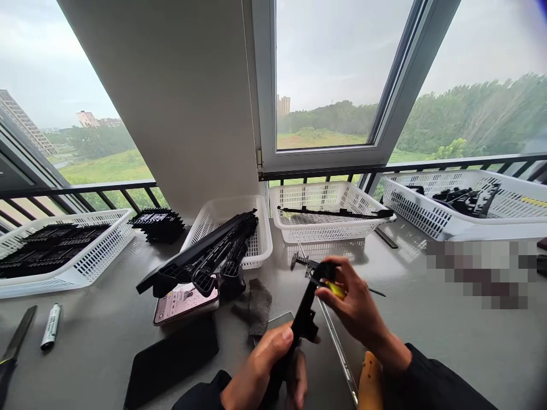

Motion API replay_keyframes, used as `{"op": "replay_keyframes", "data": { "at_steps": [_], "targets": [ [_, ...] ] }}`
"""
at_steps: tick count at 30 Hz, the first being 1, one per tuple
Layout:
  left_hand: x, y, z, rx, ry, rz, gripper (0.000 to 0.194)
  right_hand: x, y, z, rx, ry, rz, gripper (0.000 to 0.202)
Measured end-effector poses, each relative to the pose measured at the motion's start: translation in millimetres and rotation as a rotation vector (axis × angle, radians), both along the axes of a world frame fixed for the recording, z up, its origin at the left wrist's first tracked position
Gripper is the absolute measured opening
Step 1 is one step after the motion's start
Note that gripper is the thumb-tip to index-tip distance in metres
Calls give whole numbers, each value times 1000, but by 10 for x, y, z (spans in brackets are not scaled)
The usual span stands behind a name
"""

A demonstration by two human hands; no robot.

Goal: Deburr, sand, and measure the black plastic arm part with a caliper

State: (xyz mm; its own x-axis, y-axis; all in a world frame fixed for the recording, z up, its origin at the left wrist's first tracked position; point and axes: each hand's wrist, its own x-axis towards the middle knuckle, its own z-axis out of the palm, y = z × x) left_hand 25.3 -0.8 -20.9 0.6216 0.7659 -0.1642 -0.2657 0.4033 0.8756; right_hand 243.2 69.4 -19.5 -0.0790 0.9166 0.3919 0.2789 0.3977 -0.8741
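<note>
My left hand (pixel 267 364) is closed around the lower part of a long black plastic part (pixel 304 316), which tilts up and away to the right. At the part's upper end, my right hand (pixel 361 310) pinches a small yellow-handled tool (pixel 336 289). Its thin dark tip lies across the part, seemingly touching it; the tool's exact kind is unclear. Just behind the part lies a caliper (pixel 300 261), partly covered. A long metal strip (pixel 337 344) runs beneath my right hand, beside an orange-brown handle (pixel 370 381).
White baskets (pixel 96 256) holding black parts line the window side. Long black parts (pixel 205 250) jut from one basket over a phone (pixel 186 304). A black tablet-like slab (pixel 173 359), grey cloth (pixel 257 307), marker (pixel 51 327) and knife (pixel 19 341) lie on the grey table.
</note>
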Motion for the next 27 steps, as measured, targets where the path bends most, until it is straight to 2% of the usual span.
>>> {"op": "replay_keyframes", "data": {
  "at_steps": [2,5,8,10,14,18,23,27],
  "targets": [
    [0,25,-28,22,-37,-13,70,55,49,8,-15,57,-86,63],
    [0,18,-45,23,-7,3,77,62,65,-2,-59,16,-138,79],
    [-1,-6,-12,44,50,57,86,-7,6,-28,-90,-69,-104,90],
    [-5,-9,30,76,73,107,85,-60,-50,-40,-63,-90,-56,92],
    [-26,20,95,121,89,152,77,-124,-129,-40,-3,-129,78,85],
    [-53,40,113,128,72,169,79,-133,-148,-30,25,-171,163,76],
    [-62,17,128,90,85,160,83,-128,-142,-50,50,-183,166,73],
    [-49,6,34,80,64,160,83,-120,-153,-64,78,-209,160,69]
  ]
}}
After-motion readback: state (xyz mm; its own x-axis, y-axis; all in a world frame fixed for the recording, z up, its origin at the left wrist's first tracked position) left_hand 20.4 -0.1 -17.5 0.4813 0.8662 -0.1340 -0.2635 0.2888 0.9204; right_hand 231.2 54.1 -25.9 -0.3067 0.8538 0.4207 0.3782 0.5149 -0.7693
